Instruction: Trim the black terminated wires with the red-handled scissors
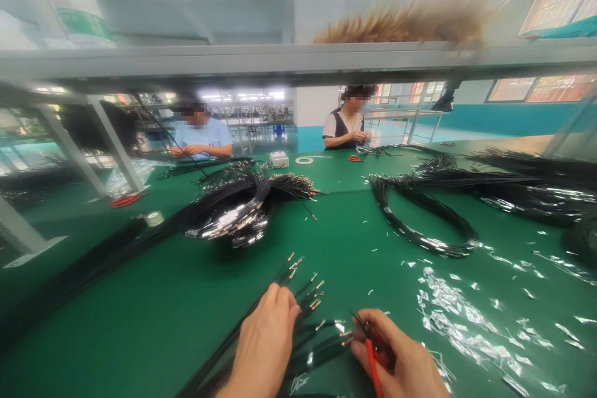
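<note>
My left hand [267, 339] is closed over thin black cables [219, 348] near their stripped, copper-coloured ends; its fingertips are partly hidden. More cable ends [342, 341] fan out on the green tabletop just right of it. My right hand [396, 351] grips red-handled cutters [373, 364], their dark jaws pointing up and left, close to those ends but apart from my left hand. Small white scraps [466, 317] lie scattered to the right of my right hand.
Thick black cable bundles [233, 205] and a looped bundle [420, 236] lie further back. A grey shelf beam [233, 62] crosses above the table. Two people sit across the table, their hands near small work. A white tape roll [155, 218] stands at left.
</note>
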The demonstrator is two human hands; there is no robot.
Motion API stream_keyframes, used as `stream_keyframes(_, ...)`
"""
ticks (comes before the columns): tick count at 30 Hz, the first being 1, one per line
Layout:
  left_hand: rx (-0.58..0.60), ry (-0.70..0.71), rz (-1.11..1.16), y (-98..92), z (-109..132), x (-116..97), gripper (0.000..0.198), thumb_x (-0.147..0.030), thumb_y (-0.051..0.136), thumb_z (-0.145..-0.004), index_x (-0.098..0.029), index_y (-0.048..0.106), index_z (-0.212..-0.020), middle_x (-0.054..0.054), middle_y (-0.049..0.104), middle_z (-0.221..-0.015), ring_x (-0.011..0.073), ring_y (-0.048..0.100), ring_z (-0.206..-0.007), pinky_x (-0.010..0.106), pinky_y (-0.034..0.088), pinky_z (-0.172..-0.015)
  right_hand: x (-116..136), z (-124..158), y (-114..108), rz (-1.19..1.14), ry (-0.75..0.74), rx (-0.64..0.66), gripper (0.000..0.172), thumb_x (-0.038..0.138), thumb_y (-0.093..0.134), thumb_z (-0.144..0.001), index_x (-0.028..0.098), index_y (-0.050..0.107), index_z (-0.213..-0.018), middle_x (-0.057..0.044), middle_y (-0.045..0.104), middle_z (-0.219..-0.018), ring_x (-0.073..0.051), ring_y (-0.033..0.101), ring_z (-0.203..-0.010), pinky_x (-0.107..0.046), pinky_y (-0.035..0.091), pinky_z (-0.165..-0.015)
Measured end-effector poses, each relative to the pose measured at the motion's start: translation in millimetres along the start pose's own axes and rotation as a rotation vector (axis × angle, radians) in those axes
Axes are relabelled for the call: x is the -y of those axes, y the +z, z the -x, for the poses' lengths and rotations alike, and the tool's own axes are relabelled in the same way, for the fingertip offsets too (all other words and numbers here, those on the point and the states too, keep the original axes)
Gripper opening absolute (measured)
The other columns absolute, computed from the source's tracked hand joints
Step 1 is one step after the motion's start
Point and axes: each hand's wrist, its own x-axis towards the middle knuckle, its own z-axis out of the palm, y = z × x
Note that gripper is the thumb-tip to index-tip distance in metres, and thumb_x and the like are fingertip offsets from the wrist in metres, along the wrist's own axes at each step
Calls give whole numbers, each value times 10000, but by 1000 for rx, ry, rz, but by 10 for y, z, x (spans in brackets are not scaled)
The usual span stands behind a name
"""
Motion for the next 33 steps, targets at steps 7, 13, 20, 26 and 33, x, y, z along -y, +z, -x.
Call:
stream_keyframes(7,11,74,136,-63,72,-21,205,-170,449,-944,-237,558,-784,-41,635,-809,132,609,-760,217,429,-675,35,-130,-63,-278,67,-2,309,474,628,-708,245,594,-912,6,689,-771,-209,655,-810,-284,479,-695)
stream_keyframes(13,-126,-26,70,-116,-25,136,179,-167,407,-932,-196,552,-1032,57,577,-1073,223,543,-1002,316,438,-799,353,-248,-140,-389,64,62,304,443,672,-681,242,598,-896,-8,713,-750,-199,645,-749,-293,465,-683)
stream_keyframes(20,-76,-53,50,-20,-95,278,263,-152,441,-903,-138,583,-1125,98,629,-1013,267,554,-982,393,405,-865,553,-457,-53,-401,35,96,319,423,671,-709,221,569,-933,-17,710,-784,-190,627,-746,-299,455,-683)
stream_keyframes(26,-11,-33,197,-48,-64,265,185,-189,393,-918,-196,561,-843,38,613,-904,199,570,-892,297,429,-787,232,-535,43,-383,77,16,302,397,661,-705,204,566,-916,-7,686,-733,-204,605,-716,-336,407,-683)
stream_keyframes(33,163,-15,565,-47,-31,300,149,-303,408,-877,-215,524,-843,1,630,-823,183,571,-779,267,416,-703,222,-526,101,-579,148,136,375,370,739,-624,193,584,-915,-45,729,-792,-213,655,-729,-306,473,-630)
